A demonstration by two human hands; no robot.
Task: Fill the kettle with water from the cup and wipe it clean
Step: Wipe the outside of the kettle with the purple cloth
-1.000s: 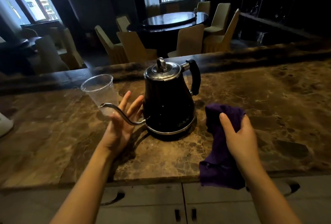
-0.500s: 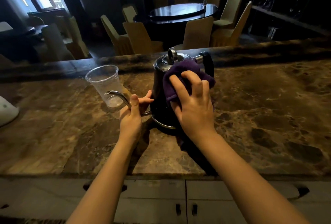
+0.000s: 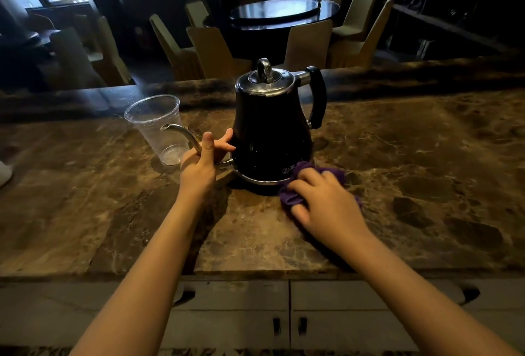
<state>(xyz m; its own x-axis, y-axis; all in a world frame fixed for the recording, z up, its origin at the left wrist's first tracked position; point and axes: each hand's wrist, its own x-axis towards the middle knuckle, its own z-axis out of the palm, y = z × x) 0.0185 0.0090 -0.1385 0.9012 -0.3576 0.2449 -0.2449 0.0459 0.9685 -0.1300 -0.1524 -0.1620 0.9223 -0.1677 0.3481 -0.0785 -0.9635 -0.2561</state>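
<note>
A black kettle [image 3: 272, 131] with a steel lid and a thin curved spout stands upright on the brown marble counter [image 3: 412, 162]. My left hand [image 3: 203, 161] is wrapped around the spout near its base, fingertips touching the kettle's body. A purple cloth [image 3: 292, 195] is bunched under my right hand [image 3: 324, 202], pressed against the kettle's lower right rim and the counter. A clear plastic cup [image 3: 159, 125] stands upright just left of the spout tip and looks almost empty.
A white object [image 3: 4, 171] pokes in at the counter's left edge. Grey cabinet doors [image 3: 233, 316] run below the counter's front edge. Behind the counter are a dark round table [image 3: 284, 11] and several covered chairs.
My right hand has slid the cloth from the kettle's upper front down to its base at the right. My left hand keeps its hold on the spout.
</note>
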